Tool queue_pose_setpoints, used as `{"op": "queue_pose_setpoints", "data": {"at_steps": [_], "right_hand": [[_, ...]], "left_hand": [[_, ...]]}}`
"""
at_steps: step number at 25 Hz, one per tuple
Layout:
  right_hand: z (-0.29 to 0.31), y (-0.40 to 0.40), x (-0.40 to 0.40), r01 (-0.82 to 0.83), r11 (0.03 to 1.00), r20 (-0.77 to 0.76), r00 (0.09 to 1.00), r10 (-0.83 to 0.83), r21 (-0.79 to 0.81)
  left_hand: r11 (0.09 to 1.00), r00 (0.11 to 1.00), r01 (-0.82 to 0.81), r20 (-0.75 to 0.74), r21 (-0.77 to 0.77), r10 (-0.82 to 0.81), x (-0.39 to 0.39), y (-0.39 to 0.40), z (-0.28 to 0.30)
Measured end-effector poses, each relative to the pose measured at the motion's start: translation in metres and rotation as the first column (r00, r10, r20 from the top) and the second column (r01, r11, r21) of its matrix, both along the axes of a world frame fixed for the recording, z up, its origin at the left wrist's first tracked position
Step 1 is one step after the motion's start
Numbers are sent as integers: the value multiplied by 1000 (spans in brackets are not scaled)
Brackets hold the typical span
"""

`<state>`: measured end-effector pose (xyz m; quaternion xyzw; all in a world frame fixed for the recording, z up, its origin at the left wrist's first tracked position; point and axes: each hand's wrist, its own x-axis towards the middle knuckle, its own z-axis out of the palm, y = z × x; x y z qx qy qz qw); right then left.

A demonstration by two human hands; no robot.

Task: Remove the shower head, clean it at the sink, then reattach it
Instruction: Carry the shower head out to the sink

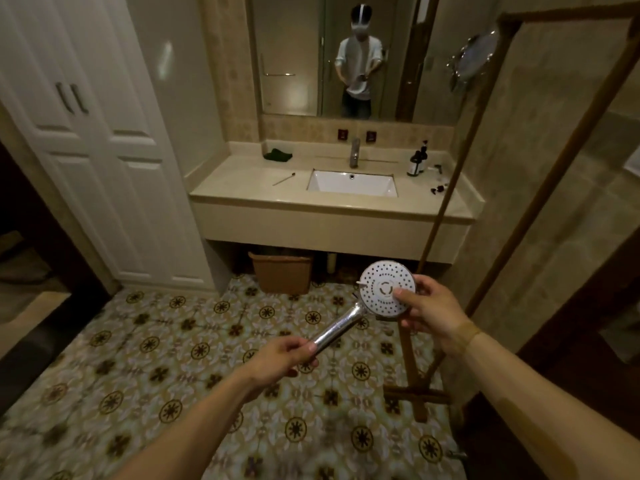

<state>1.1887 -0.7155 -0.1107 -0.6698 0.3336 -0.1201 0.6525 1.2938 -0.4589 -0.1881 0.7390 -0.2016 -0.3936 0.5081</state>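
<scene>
Detached shower head (387, 290) held well short of the sink (352, 183), left hand (281, 358) closed around its handle, right hand (426, 308) pinching the faceplate (carrying step, seemingly; washing next).

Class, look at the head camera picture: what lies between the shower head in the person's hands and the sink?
Head view: between the shower head and the sink lie patterned floor tiles, the brown bin under the counter, and the counter's front edge.

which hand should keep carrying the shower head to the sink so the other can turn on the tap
Left. The left hand is wrapped around the handle of the shower head, a firmer hold. The right hand only pinches the faceplate rim, so it likely frees easily for the faucet.
</scene>
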Motion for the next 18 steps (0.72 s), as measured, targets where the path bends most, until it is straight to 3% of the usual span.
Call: {"op": "queue_pose_setpoints", "data": {"at_steps": [9, 18], "right_hand": [[-6, -62, 157, -24, 1000, 9, 1000, 24, 9], [-3, -181, 327, -47, 996, 72, 997, 41, 72]], "left_hand": [[999, 999, 44, -30, -28, -45, 154, -56, -14], [999, 999, 41, 19, -18, -40, 323, -179, -5]]}}
